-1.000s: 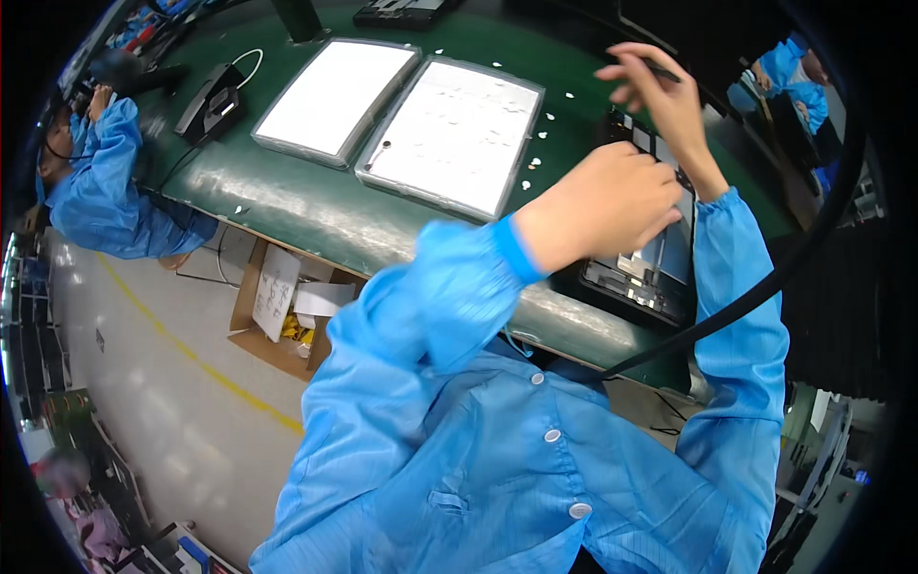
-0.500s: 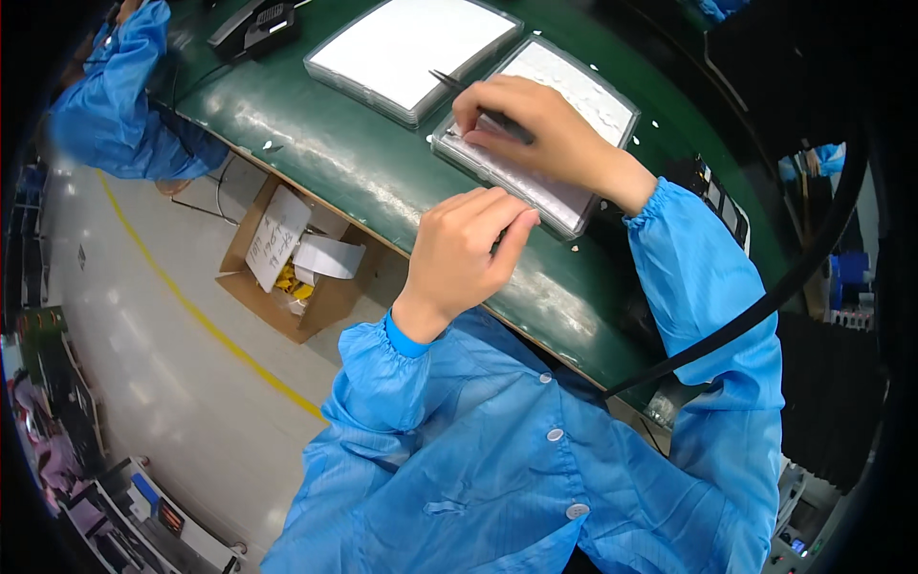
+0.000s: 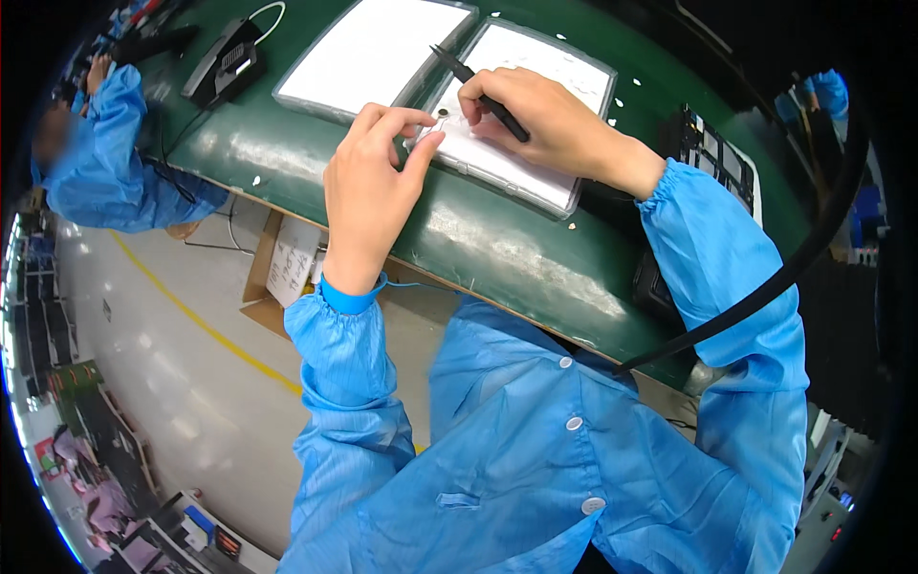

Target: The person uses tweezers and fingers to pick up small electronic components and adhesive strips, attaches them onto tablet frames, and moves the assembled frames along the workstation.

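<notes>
A pair of black tweezers [image 3: 504, 120] rests in my right hand [image 3: 550, 124], its pointed end sticking out up and to the left. The thumb and fingertips of that hand are low over a shallow clear tray [image 3: 512, 182] with white sheet material [image 3: 545, 62] in it. My left hand [image 3: 371, 182] is at the tray's near left corner, thumb and forefinger curled toward each other with a gap between the tips. Just beyond those tips lies a small dark round piece [image 3: 443, 113]. Whether the left fingertips touch the tray cannot be made out.
A second clear tray with a white sheet [image 3: 373, 53] stands to the left on the green table [image 3: 516, 277]. White scraps lie around. Further left are a black desk phone [image 3: 225, 62] and a person in blue [image 3: 110, 153]. A black device [image 3: 712, 153] sits at right; below is a cardboard box [image 3: 263, 273].
My left hand has moved up and left, from the tray's front edge to its left corner, and its fingers have parted. The right hand keeps the tweezers. The whole view has shifted slightly.
</notes>
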`<state>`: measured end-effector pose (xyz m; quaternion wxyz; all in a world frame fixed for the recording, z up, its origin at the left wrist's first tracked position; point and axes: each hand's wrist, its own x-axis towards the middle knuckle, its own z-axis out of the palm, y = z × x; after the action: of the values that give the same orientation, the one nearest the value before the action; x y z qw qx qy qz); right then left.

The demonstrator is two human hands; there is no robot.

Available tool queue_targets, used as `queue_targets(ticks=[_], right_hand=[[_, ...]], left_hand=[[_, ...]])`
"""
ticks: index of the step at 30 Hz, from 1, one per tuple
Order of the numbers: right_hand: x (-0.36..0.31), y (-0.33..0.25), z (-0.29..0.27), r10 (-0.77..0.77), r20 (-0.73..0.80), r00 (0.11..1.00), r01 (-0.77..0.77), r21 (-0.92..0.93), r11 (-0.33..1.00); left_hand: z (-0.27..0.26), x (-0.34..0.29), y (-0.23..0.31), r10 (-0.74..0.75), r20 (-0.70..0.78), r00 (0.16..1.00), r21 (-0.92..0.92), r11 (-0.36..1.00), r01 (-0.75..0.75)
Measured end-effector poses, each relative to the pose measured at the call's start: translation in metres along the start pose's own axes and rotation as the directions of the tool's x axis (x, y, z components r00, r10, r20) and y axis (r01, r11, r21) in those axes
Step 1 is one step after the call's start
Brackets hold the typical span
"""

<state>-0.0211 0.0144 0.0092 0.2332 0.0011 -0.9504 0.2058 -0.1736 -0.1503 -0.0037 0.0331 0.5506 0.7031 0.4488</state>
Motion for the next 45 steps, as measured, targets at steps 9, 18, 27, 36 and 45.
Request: queue_targets(ticks=[9, 18, 27, 36, 45], right_hand=[[-0.008, 0.012, 0.008, 0.14, -0.077, 0.987, -0.132, 0.099, 0.986], [-0.014, 0.015, 0.01, 0.251, -0.094, 0.963, -0.191, 0.414, 0.89], [-0.007, 0.027, 0.012, 0.372, -0.203, 0.906, -0.156, 0.658, 0.737], [-0.008, 0.023, 0.003, 0.541, -0.057, 0.839, -0.219, 0.875, 0.432], [-0.006, 0.024, 0.003, 0.526, -0.087, 0.846, -0.181, 0.881, 0.437]], left_hand=[[-0.011, 0.042, 0.024, -0.191, 0.368, 0.91, 0.46, 0.888, 0.001], [0.002, 0.041, 0.019, -0.089, 0.363, 0.928, 0.207, 0.978, 0.013], [0.022, 0.036, 0.024, -0.024, 0.257, 0.966, 0.176, 0.984, -0.023], [0.026, 0.031, 0.011, -0.027, 0.078, 0.997, -0.132, 0.99, 0.037], [0.031, 0.035, 0.013, 0.055, 0.098, 0.994, -0.057, 0.997, -0.049]])
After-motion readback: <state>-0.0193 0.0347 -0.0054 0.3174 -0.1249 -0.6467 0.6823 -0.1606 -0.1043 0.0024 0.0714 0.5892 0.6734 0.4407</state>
